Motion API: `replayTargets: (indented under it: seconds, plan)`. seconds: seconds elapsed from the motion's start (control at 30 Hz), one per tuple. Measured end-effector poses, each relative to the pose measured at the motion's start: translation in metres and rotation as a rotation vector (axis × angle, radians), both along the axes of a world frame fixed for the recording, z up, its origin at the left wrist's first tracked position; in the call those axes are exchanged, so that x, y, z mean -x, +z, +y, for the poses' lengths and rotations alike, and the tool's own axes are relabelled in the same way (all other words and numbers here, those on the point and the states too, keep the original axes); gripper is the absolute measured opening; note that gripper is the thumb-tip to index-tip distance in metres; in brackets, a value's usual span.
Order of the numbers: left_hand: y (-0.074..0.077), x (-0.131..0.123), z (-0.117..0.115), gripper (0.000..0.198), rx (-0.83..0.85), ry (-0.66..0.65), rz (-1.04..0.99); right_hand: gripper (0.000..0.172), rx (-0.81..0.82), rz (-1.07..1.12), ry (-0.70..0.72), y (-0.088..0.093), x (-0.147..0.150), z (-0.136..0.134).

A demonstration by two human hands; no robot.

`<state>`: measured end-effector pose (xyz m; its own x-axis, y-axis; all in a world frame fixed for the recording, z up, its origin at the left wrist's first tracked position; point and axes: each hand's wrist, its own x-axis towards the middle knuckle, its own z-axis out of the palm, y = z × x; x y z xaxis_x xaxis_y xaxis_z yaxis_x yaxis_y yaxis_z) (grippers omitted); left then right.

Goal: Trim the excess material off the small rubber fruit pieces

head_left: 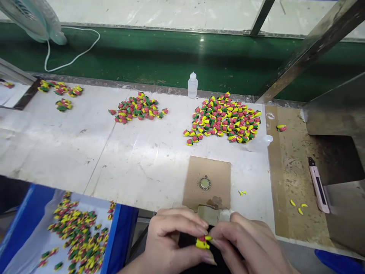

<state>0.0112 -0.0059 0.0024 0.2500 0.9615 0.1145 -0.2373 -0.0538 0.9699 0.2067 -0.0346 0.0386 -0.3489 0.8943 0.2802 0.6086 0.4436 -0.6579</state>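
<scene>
The piece [202, 244], yellow and red, is at the bottom centre of the frame, pinched between the left hand [172, 239]'s thumb and fingers. The right hand [248, 243] has its fingertips bunched at the piece's right edge; whether they grip it I cannot tell. A slack left pinch could drop it, and a hard push from the right could twist it. Above lies a card [192, 171] bearing a small dish [205, 183]; a pile [228, 118] sits upper right.

Pale fan [34, 19] upper left, looping white cord [99, 37], green band [159, 57], slanted metal post [309, 49], pink cutter [318, 185]
</scene>
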Motion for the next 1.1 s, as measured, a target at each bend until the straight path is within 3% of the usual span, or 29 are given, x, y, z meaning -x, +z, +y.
replayTargets:
  seconds: [0.17,0.33,0.7,1.1]
  plan:
    - [0.005,0.001,0.002,0.033,-0.168,0.037,0.103,0.035,-0.009,-0.052,0.015,0.001,0.000,0.002]
    - [0.006,0.000,0.001,0.028,-0.182,0.048,0.112,0.032,-0.004,-0.040,0.021,0.002,-0.001,0.001]
    - [0.001,0.001,-0.005,0.047,0.070,-0.066,-0.075,0.029,0.117,0.077,0.048,0.005,-0.005,0.002]
    - [-0.004,0.001,-0.005,0.040,0.219,-0.093,-0.184,0.032,0.054,0.044,0.041,0.000,-0.001,0.003]
